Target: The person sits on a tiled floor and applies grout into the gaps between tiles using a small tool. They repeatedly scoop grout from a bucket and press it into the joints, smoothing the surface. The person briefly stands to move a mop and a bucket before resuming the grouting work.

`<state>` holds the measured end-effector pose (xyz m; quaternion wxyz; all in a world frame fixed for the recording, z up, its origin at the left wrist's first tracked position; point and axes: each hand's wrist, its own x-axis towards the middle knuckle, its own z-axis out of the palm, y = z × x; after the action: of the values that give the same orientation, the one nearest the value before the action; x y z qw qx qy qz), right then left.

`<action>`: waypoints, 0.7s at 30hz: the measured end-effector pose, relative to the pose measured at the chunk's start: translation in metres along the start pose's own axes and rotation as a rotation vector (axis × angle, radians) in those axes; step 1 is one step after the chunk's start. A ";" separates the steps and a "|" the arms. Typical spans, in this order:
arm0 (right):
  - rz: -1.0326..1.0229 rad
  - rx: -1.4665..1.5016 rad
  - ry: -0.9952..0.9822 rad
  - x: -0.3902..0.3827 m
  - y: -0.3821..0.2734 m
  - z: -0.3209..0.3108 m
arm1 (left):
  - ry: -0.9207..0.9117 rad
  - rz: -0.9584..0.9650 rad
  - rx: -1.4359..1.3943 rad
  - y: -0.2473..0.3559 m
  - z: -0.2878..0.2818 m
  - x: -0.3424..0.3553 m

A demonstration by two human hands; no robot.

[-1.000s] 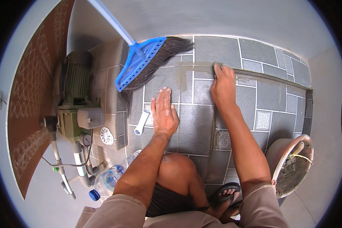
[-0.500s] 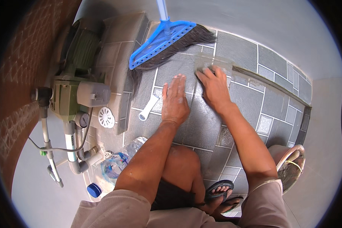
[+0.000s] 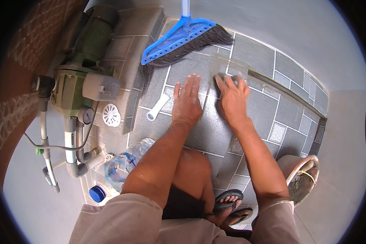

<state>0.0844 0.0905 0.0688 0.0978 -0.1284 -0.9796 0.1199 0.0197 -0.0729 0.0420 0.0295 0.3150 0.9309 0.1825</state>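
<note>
My left hand (image 3: 187, 101) lies flat on the grey floor tiles (image 3: 187, 71), its fingers stretched out and pointing away from me. It holds nothing. To its right, my right hand (image 3: 234, 99) is bent over the floor with curled fingers. A dark object (image 3: 218, 83) shows at the edge of those fingers, pressed to the tiles; its kind is mostly hidden by the hand. The tile between my hands looks wet or smeared. Close to my left wrist lies a short white plastic tube (image 3: 157, 107).
A blue broom (image 3: 179, 38) with black bristles rests beyond my left hand. At left are a green water pump (image 3: 73, 87) with pipes, a white drain cover (image 3: 111, 115) and a large plastic bottle (image 3: 120, 171). A bucket (image 3: 290, 171) stands right; a narrow gap (image 3: 284, 89) crosses the far tiles.
My right hand has shifted slightly toward me relative to the tiles, still curled over the dark object. My left hand stays flat near the same place. The whole view has shifted a little.
</note>
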 end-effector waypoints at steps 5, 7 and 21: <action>-0.150 -0.073 -0.048 0.009 -0.002 0.015 | 0.033 0.014 -0.005 -0.003 0.006 0.000; -0.182 -0.098 -0.075 -0.010 -0.008 0.012 | 0.033 0.015 -0.001 -0.004 0.006 -0.001; 0.083 -0.332 -0.103 0.041 0.062 0.004 | 0.017 0.009 0.025 -0.005 0.009 0.000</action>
<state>0.0590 0.1587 0.0550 0.0198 -0.1770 -0.9834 -0.0332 0.0183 -0.0731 0.0318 0.0166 0.3179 0.9319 0.1738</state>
